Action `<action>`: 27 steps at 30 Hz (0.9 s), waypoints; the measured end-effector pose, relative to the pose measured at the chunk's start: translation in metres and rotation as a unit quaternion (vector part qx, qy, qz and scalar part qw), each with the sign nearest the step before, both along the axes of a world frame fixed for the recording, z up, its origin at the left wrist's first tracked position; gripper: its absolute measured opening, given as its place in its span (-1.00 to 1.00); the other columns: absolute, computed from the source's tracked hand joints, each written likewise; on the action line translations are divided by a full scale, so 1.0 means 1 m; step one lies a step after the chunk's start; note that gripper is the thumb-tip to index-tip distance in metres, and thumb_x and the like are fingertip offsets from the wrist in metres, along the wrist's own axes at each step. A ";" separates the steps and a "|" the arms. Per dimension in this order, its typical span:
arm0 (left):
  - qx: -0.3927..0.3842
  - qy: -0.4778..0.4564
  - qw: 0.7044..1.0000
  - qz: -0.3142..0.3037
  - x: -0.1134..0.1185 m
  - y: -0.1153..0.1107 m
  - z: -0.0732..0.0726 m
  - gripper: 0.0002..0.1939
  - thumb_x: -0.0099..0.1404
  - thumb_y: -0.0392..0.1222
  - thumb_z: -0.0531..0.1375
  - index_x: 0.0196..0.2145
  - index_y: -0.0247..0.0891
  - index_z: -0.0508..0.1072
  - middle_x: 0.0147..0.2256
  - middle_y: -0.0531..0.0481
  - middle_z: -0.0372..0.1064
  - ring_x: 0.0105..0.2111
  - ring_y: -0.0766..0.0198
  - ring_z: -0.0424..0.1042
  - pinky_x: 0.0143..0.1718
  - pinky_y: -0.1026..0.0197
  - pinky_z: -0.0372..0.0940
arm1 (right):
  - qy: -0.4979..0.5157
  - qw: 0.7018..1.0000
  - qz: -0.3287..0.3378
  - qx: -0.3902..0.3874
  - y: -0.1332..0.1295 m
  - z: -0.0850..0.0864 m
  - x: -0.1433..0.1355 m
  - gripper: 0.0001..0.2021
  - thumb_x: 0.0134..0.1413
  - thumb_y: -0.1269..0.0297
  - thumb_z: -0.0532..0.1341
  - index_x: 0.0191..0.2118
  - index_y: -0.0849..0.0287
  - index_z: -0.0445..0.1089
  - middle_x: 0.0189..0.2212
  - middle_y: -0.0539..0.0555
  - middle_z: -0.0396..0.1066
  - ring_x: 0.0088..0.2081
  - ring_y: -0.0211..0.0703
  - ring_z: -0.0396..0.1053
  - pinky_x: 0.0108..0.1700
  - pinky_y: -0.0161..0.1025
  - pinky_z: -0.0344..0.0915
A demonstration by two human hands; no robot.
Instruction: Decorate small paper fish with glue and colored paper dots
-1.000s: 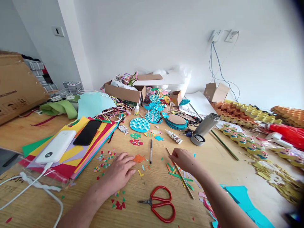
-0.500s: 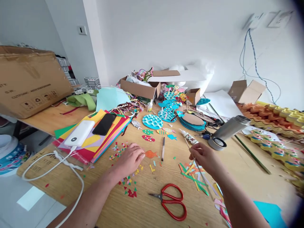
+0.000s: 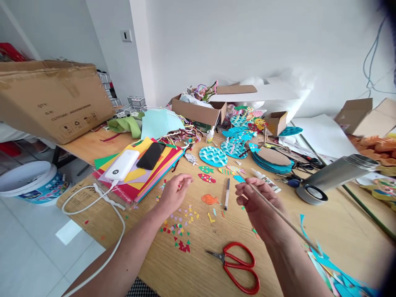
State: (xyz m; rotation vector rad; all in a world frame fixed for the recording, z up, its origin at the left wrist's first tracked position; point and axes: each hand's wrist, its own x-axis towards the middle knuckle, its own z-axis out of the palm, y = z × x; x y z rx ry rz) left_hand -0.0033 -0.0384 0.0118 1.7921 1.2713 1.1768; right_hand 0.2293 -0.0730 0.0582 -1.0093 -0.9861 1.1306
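Wooden stick — pinched in the grip of the right hand above the bench; left hand loosely curled, contents indeterminate. Swinging low could scatter the paper strips.

A slim tan stick slants in the grip of the right hand — an orange paper fish lying flat to its left.
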 end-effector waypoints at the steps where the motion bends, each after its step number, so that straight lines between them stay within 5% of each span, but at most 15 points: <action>1: -0.005 -0.010 1.000 0.003 0.000 0.000 0.000 -0.71 0.41 -0.06 0.02 -0.13 -0.28 0.44 -0.14 -0.16 0.51 -0.23 0.18 0.51 -0.24 0.18 0.40 | -0.002 1.000 0.012 0.005 -0.001 -0.002 -0.010 -0.76 -0.03 0.14 0.37 -0.26 0.09 0.38 -0.43 0.04 0.47 -0.44 -0.21 0.39 -0.48 -0.30 0.33; 6: -0.017 -0.038 0.999 0.011 0.002 0.001 -0.002 -0.72 0.38 -0.06 0.06 -0.13 -0.27 0.43 -0.15 -0.17 0.51 -0.23 0.16 0.52 -0.29 0.21 0.41 | -0.055 0.998 0.024 -0.002 -0.011 -0.020 -0.044 -0.69 0.11 0.00 0.26 -0.28 0.19 0.39 -0.57 -0.01 0.41 -0.58 -0.30 0.31 -0.55 -0.34 0.28; 12: -0.016 -0.057 0.998 0.015 0.002 0.000 -0.004 -0.74 0.38 -0.07 0.07 -0.14 -0.24 0.45 -0.18 -0.13 0.52 -0.24 0.18 0.51 -0.31 0.23 0.40 | -0.142 0.990 -0.014 -0.016 -0.018 -0.041 -0.052 -0.64 0.14 -0.06 0.22 -0.32 0.20 0.38 -0.60 -0.05 0.32 -0.60 -0.33 0.24 -0.58 -0.38 0.21; 20: 0.018 -0.065 0.995 0.072 0.003 -0.001 -0.002 -0.74 0.40 -0.08 0.04 -0.18 -0.23 0.48 -0.17 -0.12 0.50 -0.16 0.16 0.48 -0.18 0.18 0.39 | -0.232 0.971 0.044 -0.016 -0.019 -0.039 -0.055 -0.62 0.22 -0.06 0.12 -0.36 0.20 0.37 -0.60 -0.01 0.34 -0.58 -0.29 0.27 -0.55 -0.36 0.22; 27: 0.006 -0.082 0.993 0.080 0.004 -0.002 0.002 -0.74 0.39 -0.09 0.05 -0.14 -0.24 0.46 -0.22 -0.12 0.49 -0.22 0.19 0.48 -0.31 0.26 0.39 | -0.345 0.924 0.113 0.123 -0.035 -0.047 -0.069 -0.70 0.33 0.17 0.03 -0.41 0.16 0.31 -0.57 0.00 0.35 -0.54 -0.28 0.29 -0.46 -0.33 0.22</action>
